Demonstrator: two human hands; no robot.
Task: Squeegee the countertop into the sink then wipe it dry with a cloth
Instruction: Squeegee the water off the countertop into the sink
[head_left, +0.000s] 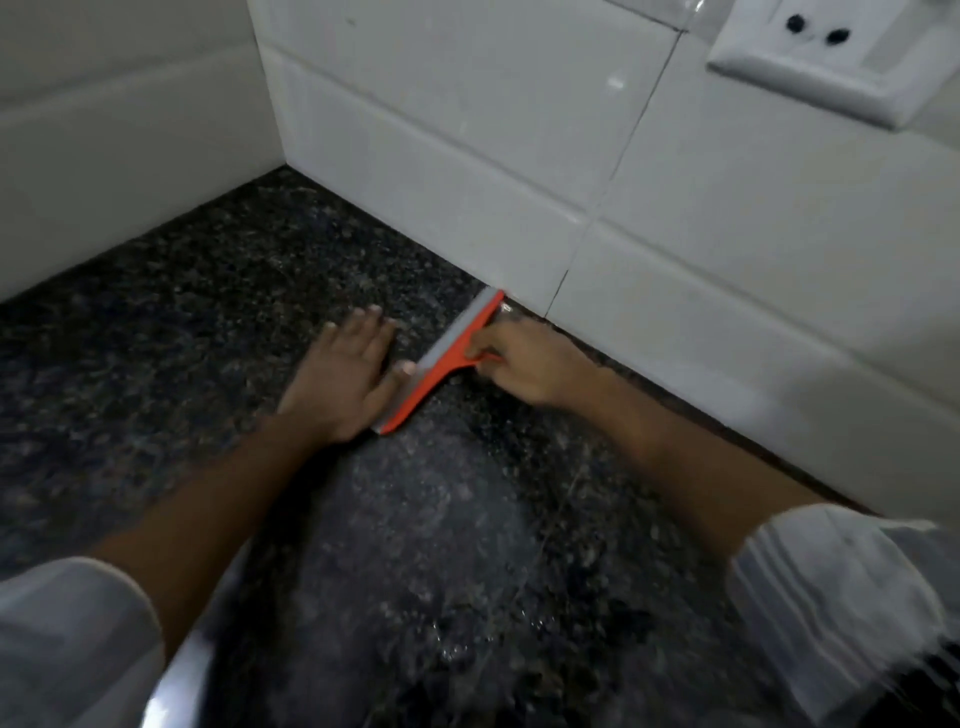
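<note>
An orange squeegee (441, 361) with a grey blade lies edge-down on the dark speckled granite countertop (208, 322), its far tip touching the white tiled wall. My right hand (524, 364) grips its handle from the right side. My left hand (345, 376) lies flat on the counter just left of the blade, fingers spread, thumb touching the blade. The counter near me looks wet and glossy. No sink basin and no cloth are visible.
White tiled walls (467, 130) meet in a corner at the back left of the counter. A white wall socket (831, 57) sits on the wall at the upper right. A shiny metal edge (176, 675) shows at the bottom left.
</note>
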